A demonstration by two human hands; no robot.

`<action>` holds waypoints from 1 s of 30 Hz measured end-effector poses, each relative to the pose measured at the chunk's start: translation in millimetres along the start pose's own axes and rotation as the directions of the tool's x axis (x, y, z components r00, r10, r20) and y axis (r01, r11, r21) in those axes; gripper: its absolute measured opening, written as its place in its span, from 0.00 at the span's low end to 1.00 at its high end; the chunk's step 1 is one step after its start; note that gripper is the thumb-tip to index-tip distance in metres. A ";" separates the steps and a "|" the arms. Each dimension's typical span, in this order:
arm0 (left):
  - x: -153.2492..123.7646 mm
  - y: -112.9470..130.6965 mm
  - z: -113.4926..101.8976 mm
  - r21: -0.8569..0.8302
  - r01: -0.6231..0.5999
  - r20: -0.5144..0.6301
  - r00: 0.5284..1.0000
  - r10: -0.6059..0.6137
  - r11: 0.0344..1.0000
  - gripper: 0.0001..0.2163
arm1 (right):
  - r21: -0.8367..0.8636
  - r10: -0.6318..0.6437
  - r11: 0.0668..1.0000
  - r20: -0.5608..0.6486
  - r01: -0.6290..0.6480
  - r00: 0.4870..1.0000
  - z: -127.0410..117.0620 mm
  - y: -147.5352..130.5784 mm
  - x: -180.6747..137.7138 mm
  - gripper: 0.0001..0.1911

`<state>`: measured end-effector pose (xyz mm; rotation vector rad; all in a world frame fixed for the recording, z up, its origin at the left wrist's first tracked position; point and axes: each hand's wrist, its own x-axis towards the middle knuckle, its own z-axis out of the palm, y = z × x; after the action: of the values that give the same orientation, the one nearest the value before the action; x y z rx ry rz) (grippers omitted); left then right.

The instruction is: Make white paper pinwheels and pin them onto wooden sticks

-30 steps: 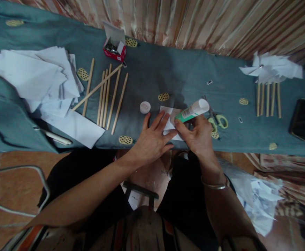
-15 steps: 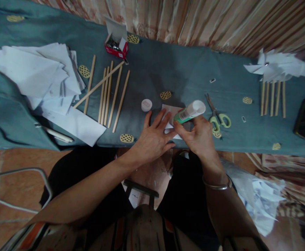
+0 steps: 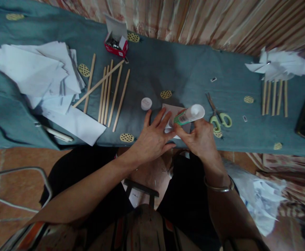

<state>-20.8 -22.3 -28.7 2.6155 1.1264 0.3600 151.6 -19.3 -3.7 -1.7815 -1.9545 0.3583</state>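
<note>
We've the round, green-and-white glue stick (image 3: 189, 115) tilted over the white paper (image 3: 168, 108) nr the front edge of the bench (image 3: 189, 76), tip hidden; right hand (image 3: 201, 137) fingers wrap it, left hand (image 3: 152, 141) fingers spread wide on the paper. Glue stick's prob. light, stiff, smooth plastic, best gripped low; paper's prob. flimsy, so we'd press flat w/ care

The tube (image 3: 190, 114) and cap (image 3: 146, 103) appear as smooth plastic; the paper sheet (image 3: 174, 109) is matt. The sticks (image 3: 121, 99) are plain wood — smooth, unglossed. The tablecloth (image 3: 189, 69) is matt, creased cloth; the scissors (image 3: 215, 112) pair bare metal with smooth plastic — the bangle (image 3: 221, 189) is polished metal.
</note>
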 end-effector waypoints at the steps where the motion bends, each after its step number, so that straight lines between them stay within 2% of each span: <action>1: -0.1 0.0 0.2 -0.002 0.000 -0.003 1.000 0.000 1.000 0.22 | -0.003 -0.006 1.000 -0.005 0.006 1.000 0.2 0.3 -0.4 0.09; 5: -0.1 0.3 -0.7 -0.002 0.005 0.006 1.000 -0.005 1.000 0.22 | 0.015 -0.042 0.999 0.004 0.042 0.999 -1.3 1.3 -1.5 0.08; 11: 0.0 0.3 -1.5 -0.015 0.002 -0.005 1.000 -0.002 1.000 0.20 | 0.149 -0.081 0.986 0.038 0.074 0.996 -5.5 4.1 -3.3 0.11; 21: -0.7 0.0 -0.3 -0.020 0.005 -0.007 1.000 -0.005 1.000 0.23 | 0.320 0.057 0.944 0.075 -0.078 0.996 -2.1 15.5 -7.3 0.12; 30: -0.1 0.4 -1.2 -0.018 0.014 0.008 1.000 -0.014 1.000 0.23 | 0.307 0.172 0.936 0.030 -0.173 0.985 0.6 17.5 -6.2 0.14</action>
<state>-21.0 -22.4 -27.5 2.5900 1.1328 0.3557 166.7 -23.2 -13.8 -1.7462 -1.6387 0.6868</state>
